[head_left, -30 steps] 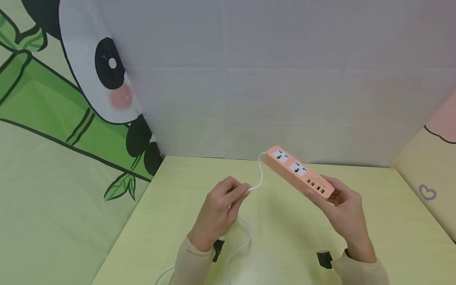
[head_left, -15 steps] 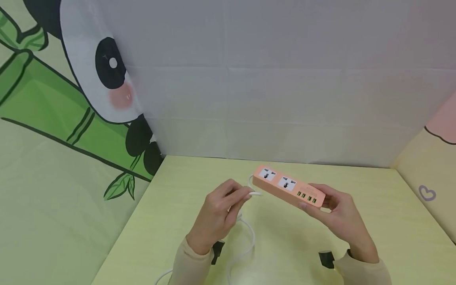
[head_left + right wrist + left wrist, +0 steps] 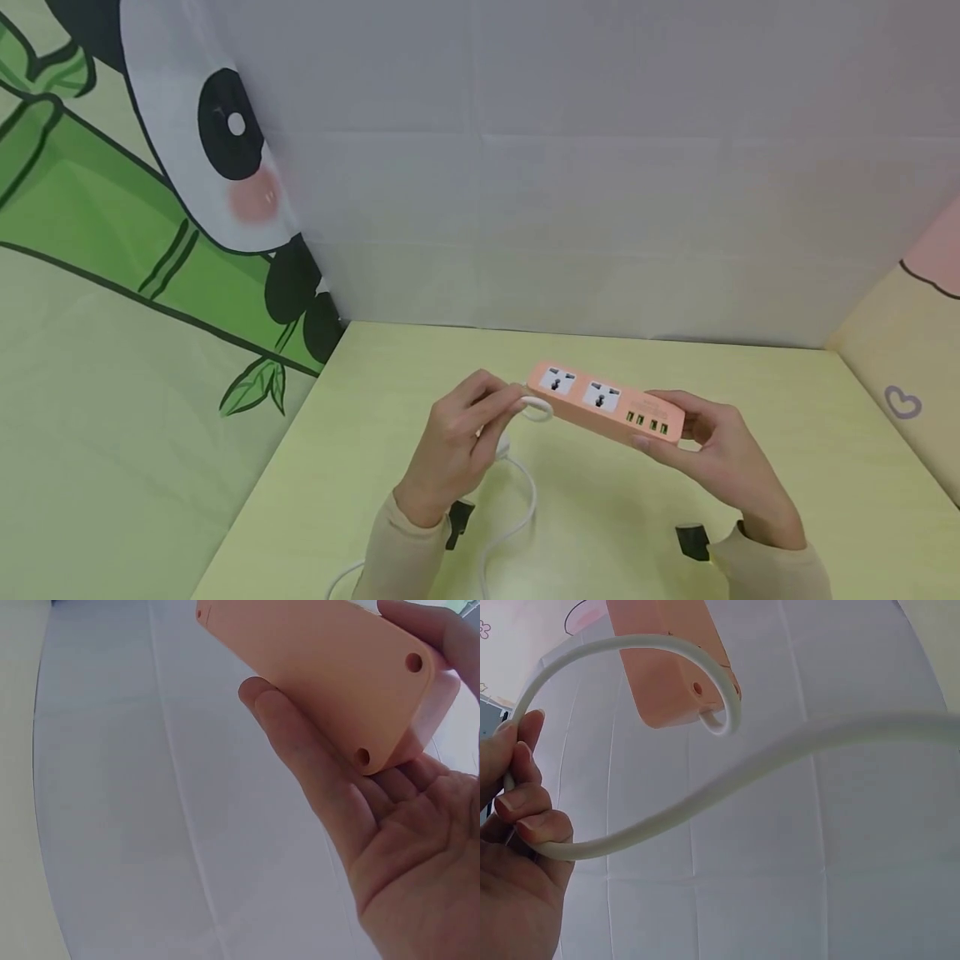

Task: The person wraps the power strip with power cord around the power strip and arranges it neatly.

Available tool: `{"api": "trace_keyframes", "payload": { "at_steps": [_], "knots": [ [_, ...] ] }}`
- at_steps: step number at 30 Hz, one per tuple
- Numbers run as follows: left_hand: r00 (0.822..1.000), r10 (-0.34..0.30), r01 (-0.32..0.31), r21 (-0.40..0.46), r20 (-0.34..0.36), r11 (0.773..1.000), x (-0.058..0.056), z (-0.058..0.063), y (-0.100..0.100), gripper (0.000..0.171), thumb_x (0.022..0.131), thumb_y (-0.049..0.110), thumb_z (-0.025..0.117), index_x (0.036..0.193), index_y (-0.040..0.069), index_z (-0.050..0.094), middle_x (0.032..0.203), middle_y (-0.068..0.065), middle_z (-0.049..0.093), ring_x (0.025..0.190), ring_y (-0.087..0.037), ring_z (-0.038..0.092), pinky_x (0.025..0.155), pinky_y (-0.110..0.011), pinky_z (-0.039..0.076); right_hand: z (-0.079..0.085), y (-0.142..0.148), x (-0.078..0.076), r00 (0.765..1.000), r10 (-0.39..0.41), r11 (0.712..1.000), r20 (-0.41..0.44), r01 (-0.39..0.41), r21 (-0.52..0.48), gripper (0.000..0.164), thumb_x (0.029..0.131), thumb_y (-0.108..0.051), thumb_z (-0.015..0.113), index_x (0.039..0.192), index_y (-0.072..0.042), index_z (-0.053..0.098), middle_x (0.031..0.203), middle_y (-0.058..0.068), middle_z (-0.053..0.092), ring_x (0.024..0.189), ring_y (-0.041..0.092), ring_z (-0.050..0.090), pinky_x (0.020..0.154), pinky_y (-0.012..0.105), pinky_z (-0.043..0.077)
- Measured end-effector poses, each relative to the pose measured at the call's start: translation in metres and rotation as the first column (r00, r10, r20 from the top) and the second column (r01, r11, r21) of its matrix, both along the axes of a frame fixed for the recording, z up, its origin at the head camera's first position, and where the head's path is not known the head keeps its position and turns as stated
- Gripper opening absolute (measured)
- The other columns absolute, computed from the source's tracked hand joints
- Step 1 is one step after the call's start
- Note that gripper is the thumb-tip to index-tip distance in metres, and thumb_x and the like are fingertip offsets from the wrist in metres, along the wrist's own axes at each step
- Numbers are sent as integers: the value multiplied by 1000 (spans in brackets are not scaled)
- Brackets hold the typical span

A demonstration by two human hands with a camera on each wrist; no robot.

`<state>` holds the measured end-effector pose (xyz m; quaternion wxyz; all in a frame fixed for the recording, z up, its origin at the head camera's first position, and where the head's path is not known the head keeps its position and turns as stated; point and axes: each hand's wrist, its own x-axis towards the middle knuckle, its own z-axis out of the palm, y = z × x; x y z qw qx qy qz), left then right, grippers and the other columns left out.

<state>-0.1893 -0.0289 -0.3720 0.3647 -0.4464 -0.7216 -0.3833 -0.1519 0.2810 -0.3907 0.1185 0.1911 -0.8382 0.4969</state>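
Note:
An orange power strip (image 3: 600, 407) with two white sockets and several USB ports is held up over the table. My right hand (image 3: 720, 454) grips its right end between thumb and fingers; the right wrist view shows its underside with small round holes. My left hand (image 3: 461, 446) pinches the white power cord (image 3: 697, 796) close to the strip's left end. Between the left fingers and the strip the cord bends in a small loop. In the left wrist view the cord also runs out of the curled lower fingers toward the right.
More of the cord trails over the pale yellow table (image 3: 300, 492) below the left hand, partly behind the left sleeve (image 3: 408, 546). A grey cloth wall (image 3: 585, 183) stands behind, with a printed panda panel (image 3: 225, 167) on the left.
The power strip has come down and left with the right hand, and turned nearer level. The stretch of cord between it and the left hand has gone from hanging loosely to a tight loop.

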Motion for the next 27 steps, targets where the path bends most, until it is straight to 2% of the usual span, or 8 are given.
{"api": "trace_keyframes", "payload": {
  "at_steps": [5,12,20,27],
  "knots": [
    [1000,8,-8,10,5,1000,0,0,0,22,105,17,56,106,6,75,87,-3,58,64,-8,45,57,-12,37,1,2,1,1000,25,1000,11,-25,6,42,84,0,80,123,-5,67,101,-9,71,79,11,65,67,24,53],
    [1000,8,-8,15,2,1000,-1,-1,1,22,105,17,55,105,6,74,86,-3,58,64,-9,45,57,-12,37,2,3,3,996,84,996,13,-84,-2,43,84,0,78,124,-9,68,104,-6,72,80,12,65,68,24,53],
    [1000,9,-9,43,-1,999,-3,0,0,21,105,16,56,104,6,74,86,-3,58,63,-9,46,57,-13,39,3,6,5,989,122,992,84,-120,-35,40,86,-2,78,122,-15,69,105,-2,74,81,15,67,70,26,55],
    [1000,15,-16,59,23,998,-4,-3,0,16,103,12,60,105,8,75,86,-2,58,63,-8,47,58,-13,40,1,8,4,981,181,982,70,-177,-62,40,86,3,76,122,-13,69,106,-1,74,82,14,68,69,27,55]
  ]
}}
